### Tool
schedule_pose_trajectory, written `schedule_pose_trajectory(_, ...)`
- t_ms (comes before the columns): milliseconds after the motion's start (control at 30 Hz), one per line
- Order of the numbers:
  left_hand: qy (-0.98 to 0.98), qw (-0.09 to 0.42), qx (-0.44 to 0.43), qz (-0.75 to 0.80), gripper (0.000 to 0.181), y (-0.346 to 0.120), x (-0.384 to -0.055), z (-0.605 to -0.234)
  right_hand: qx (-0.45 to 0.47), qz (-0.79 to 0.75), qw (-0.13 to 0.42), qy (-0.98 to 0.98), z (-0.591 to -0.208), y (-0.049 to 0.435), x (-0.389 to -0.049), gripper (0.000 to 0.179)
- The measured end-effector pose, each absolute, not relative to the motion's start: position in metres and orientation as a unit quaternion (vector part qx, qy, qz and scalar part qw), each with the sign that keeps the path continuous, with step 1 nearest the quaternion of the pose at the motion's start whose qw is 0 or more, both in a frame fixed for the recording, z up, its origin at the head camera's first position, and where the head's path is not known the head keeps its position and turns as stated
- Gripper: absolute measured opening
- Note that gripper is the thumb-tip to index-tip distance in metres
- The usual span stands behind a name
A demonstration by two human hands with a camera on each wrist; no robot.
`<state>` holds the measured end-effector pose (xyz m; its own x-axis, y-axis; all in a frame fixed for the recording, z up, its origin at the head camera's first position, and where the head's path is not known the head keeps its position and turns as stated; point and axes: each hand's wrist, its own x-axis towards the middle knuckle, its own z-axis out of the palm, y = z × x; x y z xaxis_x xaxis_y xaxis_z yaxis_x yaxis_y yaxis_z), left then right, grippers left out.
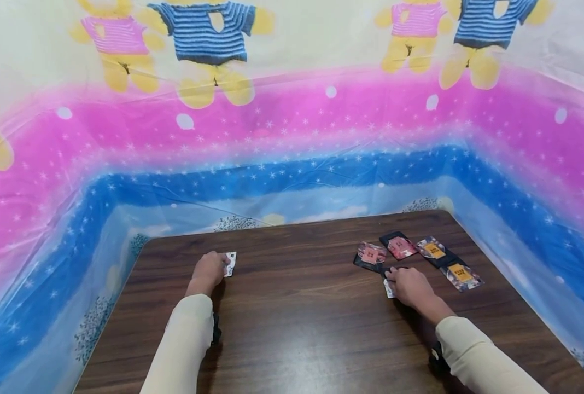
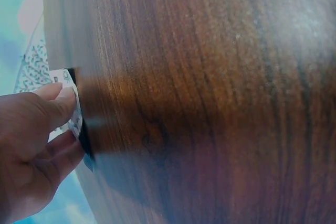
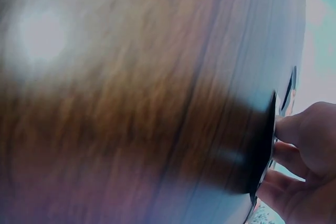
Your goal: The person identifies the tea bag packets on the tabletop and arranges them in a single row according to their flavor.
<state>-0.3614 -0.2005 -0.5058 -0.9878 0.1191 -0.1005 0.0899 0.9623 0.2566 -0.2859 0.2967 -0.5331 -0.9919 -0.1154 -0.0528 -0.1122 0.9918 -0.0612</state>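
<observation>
Toward the far left of the table, my left hand pinches a small flat white printed packet. In the left wrist view, thumb and fingers cover part of this packet, and a dark edge shows under it. On the right side, my right hand holds another small flat packet, whose white printed corner shows below the fingertips. Its dark side stands tilted off the wood in the right wrist view. Just beyond the right hand lies a red-labelled dark packet.
A second red-labelled packet lies farther back. To its right are two yellow-labelled packets, one behind and one in front, with a dark piece between them. A printed cloth hangs behind the brown wooden table.
</observation>
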Motion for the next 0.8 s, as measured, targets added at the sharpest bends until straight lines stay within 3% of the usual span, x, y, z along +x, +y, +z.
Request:
schedule_pose_trajectory(300, 0.989, 0.055, 0.056, 0.125, 0.028, -0.200, -0.363, -0.508, -0.064, -0.037, 0.071, 0.995, -0.528, 0.281, -0.286, 0.040)
schedule_pose_trajectory(800, 0.988, 0.054, 0.052, 0.138, 0.030, -0.200, -0.360, -0.506, -0.096, -0.044, 0.031, 0.994, -0.533, 0.260, -0.286, 0.041)
